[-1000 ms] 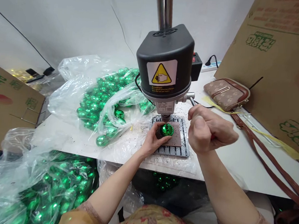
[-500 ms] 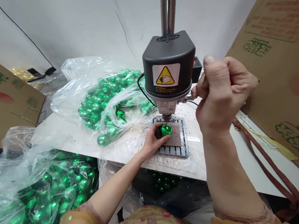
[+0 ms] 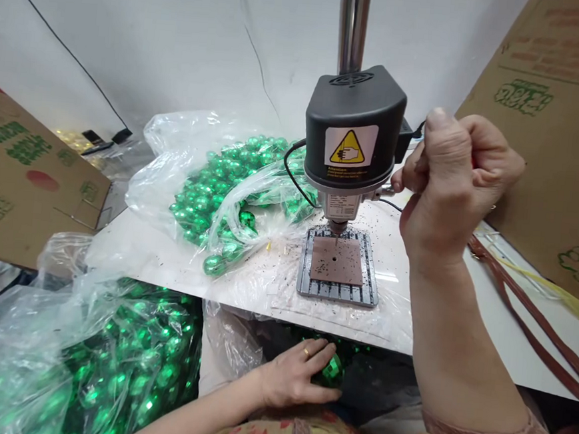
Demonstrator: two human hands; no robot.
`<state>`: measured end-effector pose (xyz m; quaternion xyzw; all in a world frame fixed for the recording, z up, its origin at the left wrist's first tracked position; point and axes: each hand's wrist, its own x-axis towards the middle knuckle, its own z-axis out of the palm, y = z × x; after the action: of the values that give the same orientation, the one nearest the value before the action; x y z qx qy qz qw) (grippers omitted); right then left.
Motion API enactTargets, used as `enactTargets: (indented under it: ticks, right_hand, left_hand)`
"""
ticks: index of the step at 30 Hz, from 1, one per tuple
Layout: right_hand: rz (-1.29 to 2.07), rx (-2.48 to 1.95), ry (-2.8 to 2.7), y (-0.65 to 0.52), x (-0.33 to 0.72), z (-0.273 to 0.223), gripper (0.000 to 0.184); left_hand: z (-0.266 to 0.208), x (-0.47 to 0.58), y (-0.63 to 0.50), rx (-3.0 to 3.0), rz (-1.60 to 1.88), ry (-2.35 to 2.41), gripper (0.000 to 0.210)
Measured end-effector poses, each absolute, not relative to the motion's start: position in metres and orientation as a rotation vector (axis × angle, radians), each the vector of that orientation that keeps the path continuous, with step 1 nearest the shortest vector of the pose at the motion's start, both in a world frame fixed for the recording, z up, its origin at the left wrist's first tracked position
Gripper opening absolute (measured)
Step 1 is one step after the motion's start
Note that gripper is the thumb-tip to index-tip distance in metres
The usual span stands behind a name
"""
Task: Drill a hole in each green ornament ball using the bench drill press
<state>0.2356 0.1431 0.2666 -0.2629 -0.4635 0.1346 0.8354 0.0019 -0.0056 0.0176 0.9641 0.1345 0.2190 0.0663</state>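
Observation:
My right hand (image 3: 456, 176) is closed in a fist around the feed handle of the small black drill press (image 3: 354, 128); the handle is mostly hidden by the fingers. Low in front of my body, under the table edge, my left hand (image 3: 297, 373) has its fingers and thumb curved about a shiny faceted green bauble (image 3: 332, 369). Beneath the drill bit, a brown square board (image 3: 345, 268) with a small dark hole lies on the slotted metal base (image 3: 304, 288).
Clear plastic with many green baubles (image 3: 215, 198) spreads over the white table (image 3: 160, 260). Another bag of baubles (image 3: 138, 359) stands below left. Cardboard boxes (image 3: 538, 176) flank both sides, and a brown strap (image 3: 523, 309) hangs at the right. Dark shavings surround the base.
My left hand has moved from the drill base down below the table edge with the bauble, uncovering the board. My right hand stays on the handle. The view has shifted slightly left.

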Motion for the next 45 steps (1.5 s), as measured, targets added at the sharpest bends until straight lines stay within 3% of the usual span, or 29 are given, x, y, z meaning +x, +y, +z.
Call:
enactTargets:
  ticks: [4,6,8,11,15,19,21,26,29,32,37,45]
  right_hand:
    - [0.262,-0.560,-0.987,0.142,0.235,0.266,0.046]
    - [0.262,-0.563,-0.987,0.142,0.235,0.266,0.044]
    - [0.258,-0.552,-0.983,0.142,0.234,0.266,0.045]
    - [0.246,-0.538,-0.989,0.142,0.234,0.266,0.045]
    - [0.234,-0.545,-1.000,0.141,0.234,0.265,0.043]
    - [0.244,-0.559,-1.007,0.140,0.235,0.265,0.043]
    - [0.250,-0.558,-1.011,0.140,0.235,0.265,0.043]
    - [0.251,-0.542,-1.018,0.139,0.234,0.264,0.043]
    - [0.250,-0.554,-1.019,0.138,0.233,0.264,0.044]
    - [0.246,-0.572,-1.018,0.137,0.232,0.263,0.044]
    - [0.220,-0.544,-0.998,0.139,0.231,0.263,0.044]
    - [0.219,-0.578,-1.018,0.139,0.232,0.262,0.046]
  left_hand:
    - [0.000,-0.005,-0.005,3.012,0.326,0.638,0.047]
    - [0.007,-0.006,0.004,3.050,0.578,0.526,0.033]
    - [0.024,-0.010,0.024,3.001,1.043,0.431,0.019]
    - [0.062,-0.020,0.086,2.706,1.472,0.964,0.022]
    - [0.104,-0.027,0.197,2.453,1.073,1.633,0.037]
    - [0.116,-0.015,0.268,2.570,0.546,1.441,0.063]
    - [0.115,-0.008,0.281,2.576,0.476,1.364,0.064]
    - [0.112,-0.016,0.271,2.416,0.712,1.599,0.048]
    - [0.114,-0.031,0.240,2.009,1.067,1.784,0.049]
    - [0.122,-0.034,0.197,1.388,1.447,1.462,0.056]
    - [0.127,0.000,0.141,0.976,1.323,0.941,0.060]
    - [0.088,0.055,0.150,1.172,1.292,1.015,0.065]
